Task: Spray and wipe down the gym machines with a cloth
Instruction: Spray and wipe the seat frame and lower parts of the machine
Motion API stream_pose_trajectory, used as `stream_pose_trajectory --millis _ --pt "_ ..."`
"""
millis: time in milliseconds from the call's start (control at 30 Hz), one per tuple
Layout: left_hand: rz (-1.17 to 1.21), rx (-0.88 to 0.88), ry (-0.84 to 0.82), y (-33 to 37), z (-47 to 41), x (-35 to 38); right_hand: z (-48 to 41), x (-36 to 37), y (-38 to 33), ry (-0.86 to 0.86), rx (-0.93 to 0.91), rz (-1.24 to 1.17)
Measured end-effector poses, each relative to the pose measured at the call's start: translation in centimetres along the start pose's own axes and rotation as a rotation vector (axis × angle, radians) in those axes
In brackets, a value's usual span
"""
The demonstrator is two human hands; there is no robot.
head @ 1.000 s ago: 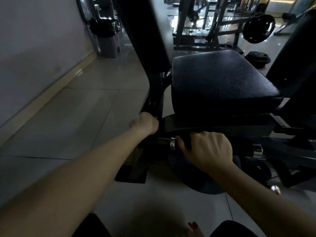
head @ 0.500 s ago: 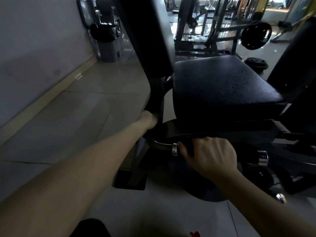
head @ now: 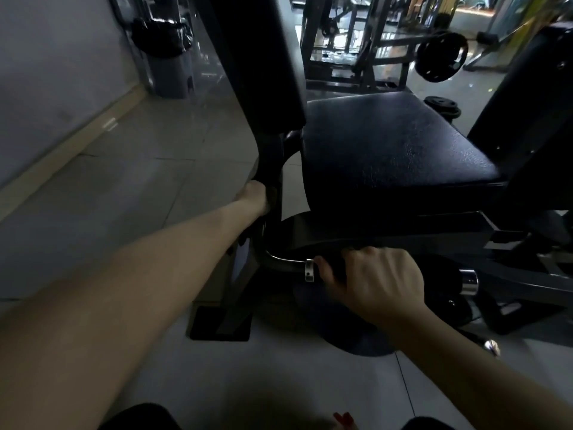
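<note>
Head view: machine's black padded seat point(head: 387, 144) looks glossy, textured.

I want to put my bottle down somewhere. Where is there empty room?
The floor tiles between the wall and the machine's post are bare, and so is the top of the seat pad. Under the seat it is crowded: left hand, right hand on the handle bar, frame.

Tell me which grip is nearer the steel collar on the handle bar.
Right. The right grip wraps the handle bar, thumb right beside the steel collar. The left grip is up and left of it, against the upright frame post below the back pad.
</note>
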State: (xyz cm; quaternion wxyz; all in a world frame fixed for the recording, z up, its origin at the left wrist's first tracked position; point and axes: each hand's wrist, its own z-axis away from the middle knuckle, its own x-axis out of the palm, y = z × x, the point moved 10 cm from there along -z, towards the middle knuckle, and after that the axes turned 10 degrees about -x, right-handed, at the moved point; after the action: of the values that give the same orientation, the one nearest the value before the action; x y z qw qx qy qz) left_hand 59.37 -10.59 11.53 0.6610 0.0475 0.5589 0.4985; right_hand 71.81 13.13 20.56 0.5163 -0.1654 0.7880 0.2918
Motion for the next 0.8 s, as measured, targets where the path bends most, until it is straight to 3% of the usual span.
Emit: stream_pose_trajectory --millis 267,400,533,667,800 --pt "0.072 -0.012 -0.029 -1.3 4.9 0.1 0.0 -0.1 0.0 0.005 0.045 0.061" --pt "0.293 -0.059 -0.173 -6.1 8.5 2.7 -0.1 -0.1 0.1 -0.014 0.062 0.033" --pt "0.44 -0.174 -0.131 -8.2 13.9 3.9 0.1 0.0 0.4 -0.002 0.089 0.012" --pt "0.567 -0.251 -0.282 -5.7 21.1 8.5 0.4 0.2 0.8 -0.041 0.081 -0.009" --pt "0.888 -0.348 -0.348 -2.6 23.6 11.4 0.2 0.8 0.9 -0.087 0.004 -0.164"
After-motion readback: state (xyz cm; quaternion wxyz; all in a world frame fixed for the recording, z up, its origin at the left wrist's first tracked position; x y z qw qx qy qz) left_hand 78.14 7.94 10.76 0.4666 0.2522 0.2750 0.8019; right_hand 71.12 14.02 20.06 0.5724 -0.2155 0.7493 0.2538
